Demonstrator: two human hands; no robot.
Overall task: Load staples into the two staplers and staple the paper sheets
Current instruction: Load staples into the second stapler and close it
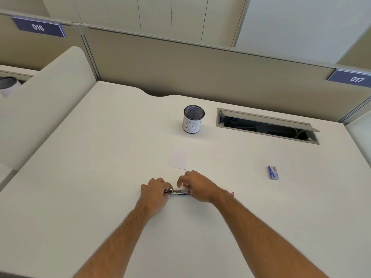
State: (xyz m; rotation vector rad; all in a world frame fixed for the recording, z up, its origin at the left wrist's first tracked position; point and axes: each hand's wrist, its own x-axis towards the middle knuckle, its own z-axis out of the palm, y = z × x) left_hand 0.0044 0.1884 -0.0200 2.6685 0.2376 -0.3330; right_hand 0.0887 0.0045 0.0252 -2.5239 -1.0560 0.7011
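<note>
One stapler, one paper sheet, one staple box, one mesh cup, two hands.

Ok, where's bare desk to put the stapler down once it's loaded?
Bare desk lies left of the paper and between the paper and the staple box. It is crowded only where the left hand and right hand work the stapler, below the cup.

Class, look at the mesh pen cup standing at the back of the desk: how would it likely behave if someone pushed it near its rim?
The pen cup looks empty and made of thin mesh, so it is probably light and would slide easily on the smooth desk. It stands taller than it is wide, so a push near the rim might tip it; being round, it could then roll.
</note>
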